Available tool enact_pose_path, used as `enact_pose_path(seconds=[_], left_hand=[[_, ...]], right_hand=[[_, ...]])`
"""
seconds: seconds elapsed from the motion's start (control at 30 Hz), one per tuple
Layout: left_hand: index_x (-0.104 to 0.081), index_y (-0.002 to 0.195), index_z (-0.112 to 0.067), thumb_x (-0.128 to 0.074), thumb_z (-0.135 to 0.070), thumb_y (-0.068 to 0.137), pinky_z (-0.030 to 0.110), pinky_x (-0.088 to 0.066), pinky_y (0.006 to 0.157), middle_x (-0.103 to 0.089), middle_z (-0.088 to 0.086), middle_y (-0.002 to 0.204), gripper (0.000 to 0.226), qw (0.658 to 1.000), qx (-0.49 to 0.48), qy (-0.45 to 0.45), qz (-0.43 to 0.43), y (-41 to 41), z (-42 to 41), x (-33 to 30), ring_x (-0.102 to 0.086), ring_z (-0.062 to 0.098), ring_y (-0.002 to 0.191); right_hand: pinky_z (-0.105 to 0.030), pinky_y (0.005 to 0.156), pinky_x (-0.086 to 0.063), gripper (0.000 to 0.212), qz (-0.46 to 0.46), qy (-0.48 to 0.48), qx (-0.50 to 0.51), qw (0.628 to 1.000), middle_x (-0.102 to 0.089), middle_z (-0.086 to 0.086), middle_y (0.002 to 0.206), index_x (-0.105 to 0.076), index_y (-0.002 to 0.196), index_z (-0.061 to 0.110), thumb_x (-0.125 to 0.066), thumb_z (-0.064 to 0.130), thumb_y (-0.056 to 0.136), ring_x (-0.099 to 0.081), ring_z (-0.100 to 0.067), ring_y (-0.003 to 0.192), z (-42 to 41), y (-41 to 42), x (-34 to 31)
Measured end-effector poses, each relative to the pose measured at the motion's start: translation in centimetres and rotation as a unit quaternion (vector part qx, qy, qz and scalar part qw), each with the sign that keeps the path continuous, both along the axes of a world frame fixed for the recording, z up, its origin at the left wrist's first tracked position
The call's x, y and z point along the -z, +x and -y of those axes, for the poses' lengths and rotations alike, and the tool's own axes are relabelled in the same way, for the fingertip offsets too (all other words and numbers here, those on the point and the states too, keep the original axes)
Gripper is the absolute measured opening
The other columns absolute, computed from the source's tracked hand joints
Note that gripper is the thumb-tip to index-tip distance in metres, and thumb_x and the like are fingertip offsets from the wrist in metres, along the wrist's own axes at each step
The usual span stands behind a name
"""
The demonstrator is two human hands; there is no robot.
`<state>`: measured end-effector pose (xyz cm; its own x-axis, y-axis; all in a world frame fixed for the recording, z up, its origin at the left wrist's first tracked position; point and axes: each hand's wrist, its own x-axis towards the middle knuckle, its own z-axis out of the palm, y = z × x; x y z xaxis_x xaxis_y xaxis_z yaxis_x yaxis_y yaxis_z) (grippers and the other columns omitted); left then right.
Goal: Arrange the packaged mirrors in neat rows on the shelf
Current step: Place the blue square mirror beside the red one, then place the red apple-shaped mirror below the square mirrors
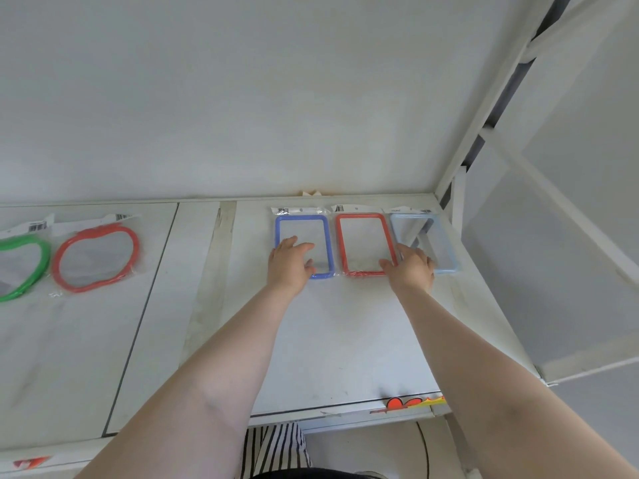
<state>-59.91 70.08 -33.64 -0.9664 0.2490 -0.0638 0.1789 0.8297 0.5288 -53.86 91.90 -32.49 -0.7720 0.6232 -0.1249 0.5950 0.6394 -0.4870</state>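
On the white shelf (345, 340) I see bagged mirrors along the back: green (20, 267) and red (96, 259) apple shapes left, then blue (326, 236), red rectangle (366, 243), pale blue (446, 243). My left hand (290, 262) lies flat on blue; my right hand (411, 267), fingers spread, presses the two others.

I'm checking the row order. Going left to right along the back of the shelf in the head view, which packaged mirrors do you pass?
Green apple-shaped mirror → red apple-shaped mirror → blue rectangular mirror → red rectangular mirror → light blue rectangular mirror.
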Motion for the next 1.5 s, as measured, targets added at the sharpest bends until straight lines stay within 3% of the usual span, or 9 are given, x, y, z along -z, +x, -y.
enact_pose_path(seconds=[0.1,0.2,0.4,0.57,0.77,0.97,1.1,1.3,1.5], left_hand=[[-0.051,0.136,-0.019,-0.062,-0.019,0.089,0.034,-0.042,0.104,-0.052,0.006,0.139,0.049,0.995,-0.036,0.077,0.047,1.6,0.6,-2.0,-0.055,0.023,0.123],[-0.055,0.131,-0.017,-0.062,-0.018,0.088,0.033,-0.047,0.099,-0.061,0.006,0.129,0.043,0.989,-0.078,0.100,0.078,4.4,1.7,-4.0,-0.058,0.022,0.118],[-0.055,0.131,-0.020,-0.059,-0.016,0.088,0.029,-0.044,0.097,-0.059,0.001,0.131,0.044,0.993,-0.083,-0.017,0.076,11.8,7.2,-6.8,-0.055,0.020,0.120],[-0.055,0.131,-0.023,-0.061,-0.020,0.085,0.031,-0.043,0.100,-0.059,-0.001,0.132,0.047,0.986,-0.131,-0.071,0.075,17.1,13.2,-8.1,-0.054,0.020,0.122],[-0.054,0.132,-0.026,-0.061,-0.024,0.085,0.032,-0.040,0.103,-0.057,-0.002,0.133,0.047,0.979,-0.165,-0.098,0.069,21.2,18.8,-8.9,-0.051,0.022,0.125],[-0.056,0.130,-0.025,-0.061,-0.023,0.084,0.033,-0.043,0.101,-0.059,0.000,0.130,0.046,0.977,-0.176,-0.092,0.074,25.8,24.8,-7.9,-0.053,0.022,0.122],[-0.056,0.130,-0.024,-0.062,-0.024,0.083,0.035,-0.046,0.099,-0.058,0.001,0.130,0.047,0.972,-0.210,-0.077,0.070,29.1,31.2,-7.6,-0.054,0.023,0.121],[-0.068,0.108,-0.026,-0.057,-0.023,0.077,0.029,-0.048,0.077,-0.068,0.001,0.105,0.033,0.975,-0.205,-0.057,0.065,34.6,41.9,-7.0,-0.062,0.026,0.102],[-0.060,0.126,-0.026,-0.060,-0.021,0.084,0.038,-0.048,0.097,-0.063,0.001,0.128,0.043,0.968,-0.237,-0.056,0.068,37.8,51.4,-7.2,-0.057,0.025,0.118]], right_hand=[[-0.035,0.090,-0.049,0.047,-0.033,-0.068,-0.045,0.996,-0.058,-0.009,0.130,-0.054,0.132,0.020,-0.065,0.032,0.088,-0.049,-0.028,0.121,1.6,1.0,-1.7],[-0.023,0.067,-0.046,0.042,-0.038,-0.144,-0.105,0.983,-0.061,-0.006,0.127,-0.058,0.128,0.016,-0.066,0.024,0.087,-0.059,-0.020,0.097,3.9,3.0,-3.4],[-0.017,0.055,-0.042,0.040,0.016,-0.155,-0.246,0.957,-0.061,0.000,0.124,-0.062,0.122,0.024,-0.070,0.021,0.083,-0.060,-0.019,0.082,8.8,7.1,-4.5],[-0.027,0.077,-0.050,0.043,0.025,-0.162,-0.339,0.926,-0.061,-0.002,0.122,-0.063,0.122,0.026,-0.072,0.021,0.080,-0.059,-0.017,0.101,14.3,9.7,-4.7],[-0.025,0.062,-0.048,0.043,0.036,-0.155,-0.415,0.896,-0.057,0.005,0.120,-0.061,0.123,0.029,-0.070,0.024,0.081,-0.054,-0.012,0.087,21.3,12.5,-4.6],[-0.028,0.090,-0.047,0.046,0.049,-0.099,-0.473,0.874,-0.060,0.003,0.124,-0.059,0.125,0.030,-0.070,0.025,0.080,-0.058,-0.015,0.110,28.2,15.1,-4.9],[-0.028,0.089,-0.045,0.048,0.051,-0.063,-0.500,0.862,-0.058,0.003,0.127,-0.057,0.128,0.030,-0.068,0.025,0.081,-0.057,-0.016,0.111,34.2,16.9,-5.3],[-0.030,0.087,-0.048,0.047,0.059,-0.029,-0.511,0.857,-0.057,0.004,0.129,-0.055,0.128,0.029,-0.066,0.026,0.082,-0.060,-0.020,0.109,44.8,21.2,-5.3],[-0.032,0.088,-0.051,0.044,0.062,-0.022,-0.510,0.858,-0.060,0.003,0.125,-0.057,0.126,0.031,-0.063,0.029,0.083,-0.060,-0.018,0.106,54.1,24.3,-5.7]])
